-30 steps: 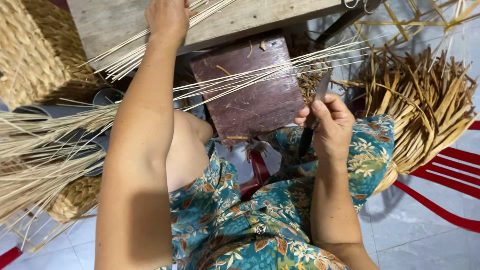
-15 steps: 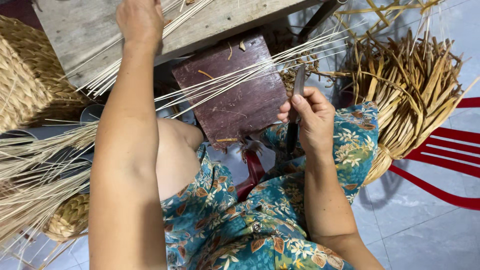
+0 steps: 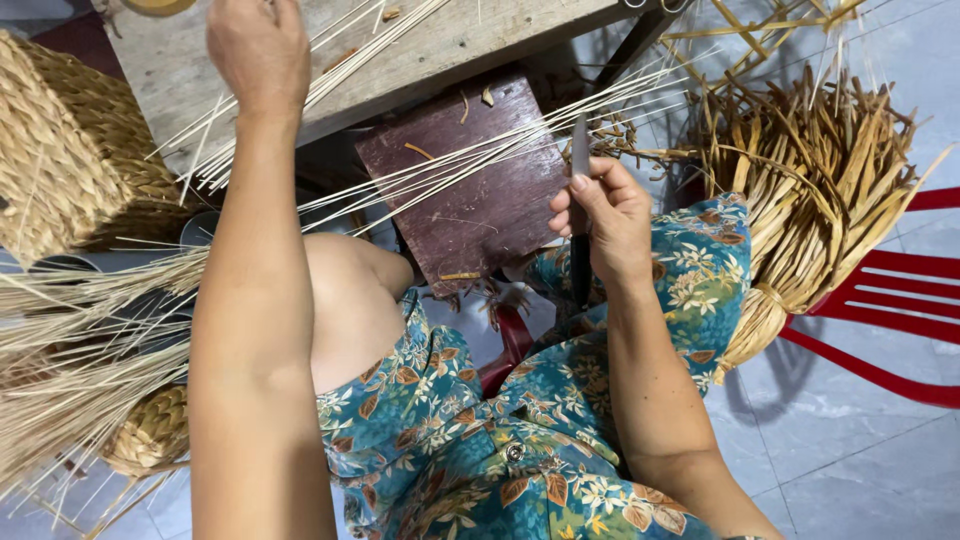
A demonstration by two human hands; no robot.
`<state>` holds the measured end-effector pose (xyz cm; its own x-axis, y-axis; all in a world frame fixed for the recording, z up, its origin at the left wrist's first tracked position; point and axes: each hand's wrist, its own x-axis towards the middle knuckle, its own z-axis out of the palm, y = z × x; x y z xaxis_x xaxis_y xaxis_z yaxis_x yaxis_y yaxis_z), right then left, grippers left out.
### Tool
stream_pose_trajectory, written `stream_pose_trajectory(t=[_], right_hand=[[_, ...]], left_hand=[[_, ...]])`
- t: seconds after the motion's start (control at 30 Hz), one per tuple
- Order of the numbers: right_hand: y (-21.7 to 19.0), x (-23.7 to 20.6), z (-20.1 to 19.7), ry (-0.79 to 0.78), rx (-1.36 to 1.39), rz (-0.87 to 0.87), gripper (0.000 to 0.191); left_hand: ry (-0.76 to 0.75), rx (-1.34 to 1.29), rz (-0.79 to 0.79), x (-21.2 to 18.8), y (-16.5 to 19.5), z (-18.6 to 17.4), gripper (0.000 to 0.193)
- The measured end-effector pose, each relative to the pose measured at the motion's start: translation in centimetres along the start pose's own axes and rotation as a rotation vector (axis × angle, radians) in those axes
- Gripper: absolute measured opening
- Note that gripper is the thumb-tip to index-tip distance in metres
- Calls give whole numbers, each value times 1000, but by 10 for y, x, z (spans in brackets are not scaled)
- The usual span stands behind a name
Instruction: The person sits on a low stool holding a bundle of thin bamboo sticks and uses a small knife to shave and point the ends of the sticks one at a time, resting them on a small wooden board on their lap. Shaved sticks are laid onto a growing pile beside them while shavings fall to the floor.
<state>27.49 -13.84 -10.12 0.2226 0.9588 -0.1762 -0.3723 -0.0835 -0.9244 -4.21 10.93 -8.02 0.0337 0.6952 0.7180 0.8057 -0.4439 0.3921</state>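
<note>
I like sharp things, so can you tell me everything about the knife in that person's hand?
The knife has a thin, dark grey blade that looks like metal. It stands nearly upright, tip pointing away from the person. The right hand grips it, thumb pressed near the blade's base, and a dark handle runs down below the fist. The blade crosses a fan of pale thin sticks lying over a dark red board; they seem to touch, though I cannot be sure.

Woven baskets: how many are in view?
2. One large woven basket at upper left beside the wooden bench; one small basket at lower left, partly hidden behind straw.
</note>
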Motion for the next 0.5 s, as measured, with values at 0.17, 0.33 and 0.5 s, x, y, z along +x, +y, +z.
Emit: stream_pose_trajectory(t=[0.17,0.33,0.5], right_hand=[[3,-3,2,-118,-78,9,29],[7,-10,13,-174,-113,-27,38],[-6,-20,20,-252,-119,-146,48]], left_hand=[[18,-461,-118,-7,14,-26,21],[-166,-886,-289,-24,59,-58,9],[-742,-920,-219,-42,96,-72,12]])
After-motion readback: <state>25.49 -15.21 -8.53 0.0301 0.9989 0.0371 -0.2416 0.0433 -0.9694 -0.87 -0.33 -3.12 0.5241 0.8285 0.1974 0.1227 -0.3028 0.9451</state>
